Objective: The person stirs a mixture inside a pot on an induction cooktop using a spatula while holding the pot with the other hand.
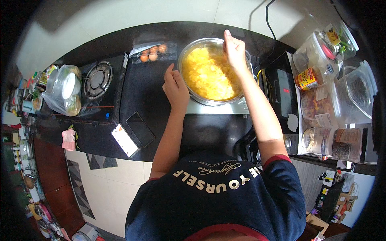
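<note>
A round metal pot (183, 45) stands on a silver cooker (219, 107), filled with yellow, lumpy food (209, 72) in liquid. Above the pot's far right part is my right hand (235, 50), closed in a fist with the thumb pointing up. Whatever it grips is hidden. My left hand (176, 88) is at the pot's left side, fingers curled close to the rim. Its palm side is out of sight, so I cannot make out what lies in its grasp. Left of the pot, several brown eggs (153, 57) lie in clear plastic packaging.
A gas burner (97, 80) and a plastic bag of containers (66, 90) are on the left. A lit phone (124, 140) and a dark flat rectangular object (140, 129) lie near the front edge. A microwave (283, 94) and clear containers (319, 102) stand on the right.
</note>
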`<action>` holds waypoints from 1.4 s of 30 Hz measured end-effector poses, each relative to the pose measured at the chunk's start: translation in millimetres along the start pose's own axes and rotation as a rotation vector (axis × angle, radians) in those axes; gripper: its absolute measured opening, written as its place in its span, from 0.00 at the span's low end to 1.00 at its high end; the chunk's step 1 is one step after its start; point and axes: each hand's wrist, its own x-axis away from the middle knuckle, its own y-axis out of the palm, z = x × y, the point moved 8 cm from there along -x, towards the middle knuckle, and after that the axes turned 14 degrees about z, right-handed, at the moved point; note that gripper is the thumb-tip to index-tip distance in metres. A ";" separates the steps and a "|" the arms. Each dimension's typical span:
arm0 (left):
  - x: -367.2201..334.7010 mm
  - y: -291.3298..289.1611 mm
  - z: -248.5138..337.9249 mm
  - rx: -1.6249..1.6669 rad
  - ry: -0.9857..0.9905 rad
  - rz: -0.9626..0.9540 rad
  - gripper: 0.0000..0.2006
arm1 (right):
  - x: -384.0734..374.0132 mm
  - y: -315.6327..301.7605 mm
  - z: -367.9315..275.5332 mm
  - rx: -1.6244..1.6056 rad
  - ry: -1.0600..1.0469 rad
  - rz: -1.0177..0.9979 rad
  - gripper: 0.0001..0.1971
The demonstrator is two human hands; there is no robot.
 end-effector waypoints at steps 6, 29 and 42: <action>1.4 -0.3 -7.2 -0.041 0.042 -0.002 0.16 | -2.4 -37.0 12.9 -0.044 0.428 0.114 0.27; 1.5 0.2 -15.3 -0.018 -0.076 -0.017 0.17 | 19.7 -57.1 6.1 -0.928 0.562 0.454 0.26; 1.1 1.4 -8.0 -0.046 -0.032 -0.009 0.17 | 13.9 -32.6 9.3 -0.438 0.385 0.285 0.28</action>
